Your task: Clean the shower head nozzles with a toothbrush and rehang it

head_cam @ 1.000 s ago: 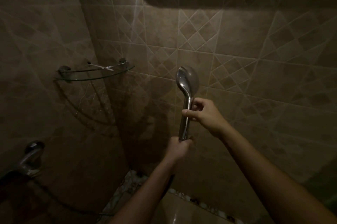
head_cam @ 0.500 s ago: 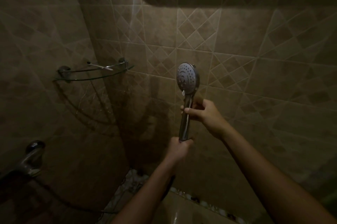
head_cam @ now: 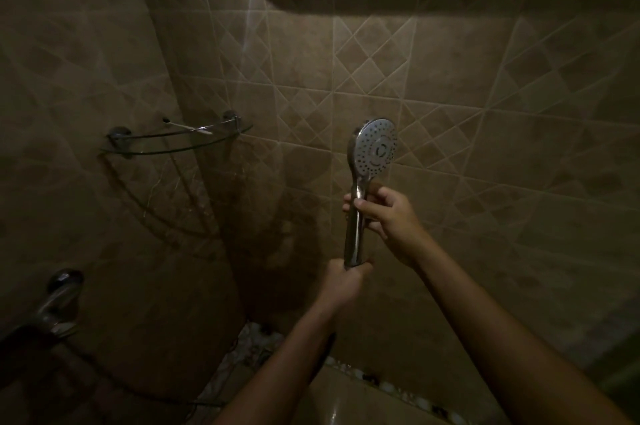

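The shower head has turned about its own handle. A second ago its chrome back faced me; now the nozzle face is presented to me, angled a little to my right. It has not otherwise shifted and stands upright, with the head directly above my fingers.

My left hand grips the foot of the handle, closed round it. My right hand holds the handle higher up, just below the head, with the thumb across the front and the fingers curled behind.

The toothbrush lies on the glass corner shelf, well apart from my fingers, up and to their left. Neither hand touches it.

Assessment: the nozzles are now exposed for scrubbing, but scrubbing has not begun. One hand must release the handle to fetch the brush. The left is nearer the shelf, which would leave the right to steady the head alone. Smooth chrome may slip in a single grip.

I cannot identify a wall holder for rehanging in this view.
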A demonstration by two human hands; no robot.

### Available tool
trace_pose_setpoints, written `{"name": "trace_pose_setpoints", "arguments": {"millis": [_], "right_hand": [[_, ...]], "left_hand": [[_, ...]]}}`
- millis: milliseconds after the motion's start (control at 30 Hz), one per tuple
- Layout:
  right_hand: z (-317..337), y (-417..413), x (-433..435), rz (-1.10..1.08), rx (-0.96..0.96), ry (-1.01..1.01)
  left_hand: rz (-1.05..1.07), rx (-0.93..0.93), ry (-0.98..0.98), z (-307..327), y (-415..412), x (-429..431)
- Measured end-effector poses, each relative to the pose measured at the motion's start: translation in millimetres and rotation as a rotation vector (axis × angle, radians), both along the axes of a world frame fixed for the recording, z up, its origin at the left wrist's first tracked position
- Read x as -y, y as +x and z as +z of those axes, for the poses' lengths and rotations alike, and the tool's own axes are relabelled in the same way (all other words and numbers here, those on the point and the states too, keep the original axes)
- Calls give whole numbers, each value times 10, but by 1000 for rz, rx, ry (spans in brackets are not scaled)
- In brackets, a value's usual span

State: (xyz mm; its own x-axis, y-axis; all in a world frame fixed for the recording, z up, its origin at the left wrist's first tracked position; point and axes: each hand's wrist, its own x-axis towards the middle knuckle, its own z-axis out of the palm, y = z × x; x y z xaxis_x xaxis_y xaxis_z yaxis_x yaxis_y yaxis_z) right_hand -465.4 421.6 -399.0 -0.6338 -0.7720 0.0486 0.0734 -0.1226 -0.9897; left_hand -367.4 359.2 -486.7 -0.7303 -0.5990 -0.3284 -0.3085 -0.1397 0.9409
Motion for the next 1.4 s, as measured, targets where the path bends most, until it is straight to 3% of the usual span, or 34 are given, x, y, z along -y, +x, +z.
{"name": "trace_pose_setpoints", "arguments": {"millis": [133,600,933,1200,1400], "right_hand": [[-9,46,-23,-38,-65,-3],[0,-58,51,165,32,-44],[-247,-111,259,7,-69,3],[-916,-201,529,-139,-166,119],[-1975,-345,775,-156,-145,273]], "left_hand": [[-15,-4,9,25,19,-11],[-52,-15,-22,-80,36,282],[-40,91,-34,-320,-31,482],[4,165,-50,-937,-60,733],[-1,314,-10,-1977,-34,988]]}}
